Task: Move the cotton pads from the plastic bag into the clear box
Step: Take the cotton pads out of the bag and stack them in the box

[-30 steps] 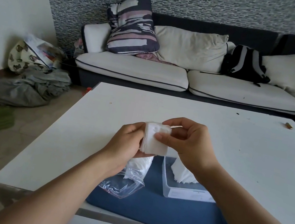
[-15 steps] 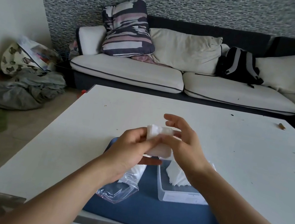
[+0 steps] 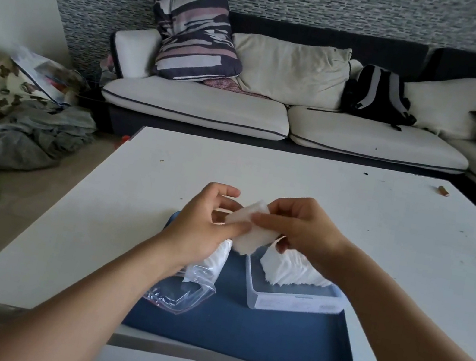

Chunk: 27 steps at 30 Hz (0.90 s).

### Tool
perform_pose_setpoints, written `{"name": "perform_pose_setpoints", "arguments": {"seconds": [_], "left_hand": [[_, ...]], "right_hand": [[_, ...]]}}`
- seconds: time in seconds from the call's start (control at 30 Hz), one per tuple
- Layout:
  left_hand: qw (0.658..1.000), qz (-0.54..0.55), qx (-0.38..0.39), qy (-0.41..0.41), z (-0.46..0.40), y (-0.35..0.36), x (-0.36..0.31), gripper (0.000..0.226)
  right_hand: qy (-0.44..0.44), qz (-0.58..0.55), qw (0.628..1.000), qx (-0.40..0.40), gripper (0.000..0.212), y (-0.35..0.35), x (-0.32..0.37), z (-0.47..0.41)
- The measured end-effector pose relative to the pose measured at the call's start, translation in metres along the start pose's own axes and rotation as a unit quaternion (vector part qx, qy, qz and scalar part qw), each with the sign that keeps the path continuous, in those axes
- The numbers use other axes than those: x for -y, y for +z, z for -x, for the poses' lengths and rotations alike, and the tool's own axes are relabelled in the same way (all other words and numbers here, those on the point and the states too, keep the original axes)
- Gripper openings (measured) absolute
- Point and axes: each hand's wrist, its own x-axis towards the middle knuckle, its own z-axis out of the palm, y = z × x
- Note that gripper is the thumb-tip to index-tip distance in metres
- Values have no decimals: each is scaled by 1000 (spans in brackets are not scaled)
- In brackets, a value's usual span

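A small stack of white cotton pads (image 3: 248,230) is held tilted above the blue tray (image 3: 251,332), pinched between my left hand (image 3: 206,225) and my right hand (image 3: 301,226). Under my left hand lies the clear plastic bag (image 3: 182,291), its mouth open toward me, with more white pads (image 3: 214,260) inside. To its right stands the clear box (image 3: 291,301), which holds a fanned pile of pads (image 3: 291,269) leaning to the right. My right wrist hides the box's far side.
The tray sits at the near edge of a white table (image 3: 323,195). A small brown object (image 3: 443,191) lies at the table's far right. A sofa with cushions and a black backpack (image 3: 376,93) stands behind. Clothes and bags lie on the floor at left.
The held stack has tipped from upright to slanting down toward the right, over the box's near-left corner. Both hands have lowered slightly with it.
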Motion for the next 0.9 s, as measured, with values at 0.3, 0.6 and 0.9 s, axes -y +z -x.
{"name": "perform_pose_setpoints", "arguments": {"seconds": [0.3, 0.6, 0.9], "left_hand": [[937, -314, 89, 126, 10, 6, 11, 18], [859, -443, 252, 39, 17, 32, 22, 46], [845, -448, 291, 46, 19, 36, 28, 45]], "right_hand": [[210, 95, 962, -148, 24, -11, -32, -26], [144, 371, 907, -134, 20, 17, -58, -37], [98, 491, 850, -164, 28, 18, -63, -30]]}}
